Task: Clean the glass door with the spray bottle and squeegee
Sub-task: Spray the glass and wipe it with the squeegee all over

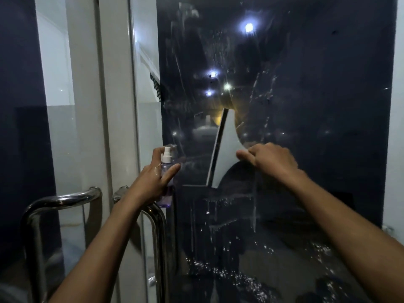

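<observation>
The dark glass door [306, 88] fills the view ahead, streaked with spray drops and runs. My right hand [271, 159] grips the handle end of a light grey squeegee [227, 147], whose blade stands almost upright against the glass at mid height. My left hand [156, 178] holds a small purple spray bottle [167, 169] with a white nozzle, upright, close to the door's left edge. Foam specks dot the lower glass.
Two curved steel pull handles [65, 200] stick out at the lower left, just beneath my left forearm. A pale door frame post [113, 84] and a frosted side panel [61, 138] stand to the left. A white wall strip [397, 127] borders the right.
</observation>
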`<state>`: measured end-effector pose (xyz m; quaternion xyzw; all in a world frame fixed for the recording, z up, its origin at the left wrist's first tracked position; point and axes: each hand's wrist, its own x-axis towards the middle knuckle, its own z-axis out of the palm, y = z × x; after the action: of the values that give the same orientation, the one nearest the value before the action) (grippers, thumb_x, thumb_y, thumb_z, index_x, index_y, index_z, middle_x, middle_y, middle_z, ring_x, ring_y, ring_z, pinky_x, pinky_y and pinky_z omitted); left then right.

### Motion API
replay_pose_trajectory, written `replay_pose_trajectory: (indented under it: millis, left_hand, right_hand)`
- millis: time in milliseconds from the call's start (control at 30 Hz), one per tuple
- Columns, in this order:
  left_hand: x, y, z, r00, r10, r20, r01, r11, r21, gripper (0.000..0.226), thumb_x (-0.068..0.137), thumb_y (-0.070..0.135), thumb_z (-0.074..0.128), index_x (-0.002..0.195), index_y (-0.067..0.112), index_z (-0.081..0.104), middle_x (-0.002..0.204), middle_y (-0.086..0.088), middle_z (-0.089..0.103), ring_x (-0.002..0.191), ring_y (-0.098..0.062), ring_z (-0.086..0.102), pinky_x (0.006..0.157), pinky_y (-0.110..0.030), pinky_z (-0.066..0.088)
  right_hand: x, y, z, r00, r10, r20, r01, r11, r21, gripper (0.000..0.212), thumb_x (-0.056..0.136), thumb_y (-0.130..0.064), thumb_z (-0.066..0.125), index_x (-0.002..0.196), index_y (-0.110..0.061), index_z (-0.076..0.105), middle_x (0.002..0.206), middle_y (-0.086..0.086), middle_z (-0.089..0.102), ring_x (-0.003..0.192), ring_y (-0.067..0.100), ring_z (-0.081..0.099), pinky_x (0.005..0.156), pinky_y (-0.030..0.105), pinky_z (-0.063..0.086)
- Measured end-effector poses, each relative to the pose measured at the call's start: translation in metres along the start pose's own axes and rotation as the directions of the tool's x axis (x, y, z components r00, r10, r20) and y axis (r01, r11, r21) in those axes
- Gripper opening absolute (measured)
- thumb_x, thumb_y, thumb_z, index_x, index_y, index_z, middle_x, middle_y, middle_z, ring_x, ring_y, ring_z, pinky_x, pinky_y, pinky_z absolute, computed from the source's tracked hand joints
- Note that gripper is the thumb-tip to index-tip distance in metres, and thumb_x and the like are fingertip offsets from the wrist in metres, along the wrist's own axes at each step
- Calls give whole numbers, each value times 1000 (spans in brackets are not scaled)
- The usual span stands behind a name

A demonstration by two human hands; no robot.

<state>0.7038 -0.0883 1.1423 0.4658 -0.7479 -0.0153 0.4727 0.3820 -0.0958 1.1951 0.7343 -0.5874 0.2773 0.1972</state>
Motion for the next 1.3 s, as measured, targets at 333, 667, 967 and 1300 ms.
replay_pose_trajectory:
  millis: [333,667,967,1300]
  left_hand:
    - [-3,0,3,991,83,-103,-76,995,70,63,92,62,42,144,40,16,89,-8,71,71,-20,69,71,-38,58]
    - [-1,-5,3,991,69,-111,-59,994,95,52,103,40,50,140,45,14,75,-3,68,63,-15,68,65,-44,61]
    - [-4,-2,2,994,63,-89,-57,997,60,52,102,44,49,141,46,14,74,-6,68,62,-19,68,68,-48,61]
    - [-3,-4,2,993,68,-97,-64,997,47,52,100,48,47,139,51,13,84,-5,69,66,-20,71,71,-51,61]
  right_hand:
    - [10,-12,-9,987,-141,-79,151,978,145,57,90,-81,26,76,-41,64,87,-2,68,86,23,65,70,36,43]
    - [24,-47,-9,979,-56,-198,63,998,31,57,96,-72,32,78,-28,63,76,-1,60,61,16,49,67,34,36]
    - [22,-18,-39,970,-103,-220,104,995,-5,65,90,-79,28,77,-30,68,66,-9,57,63,14,55,67,34,39]
    - [30,-72,-11,980,-168,-108,163,985,-48,58,93,-75,33,80,-30,68,68,-5,56,65,17,56,70,35,45]
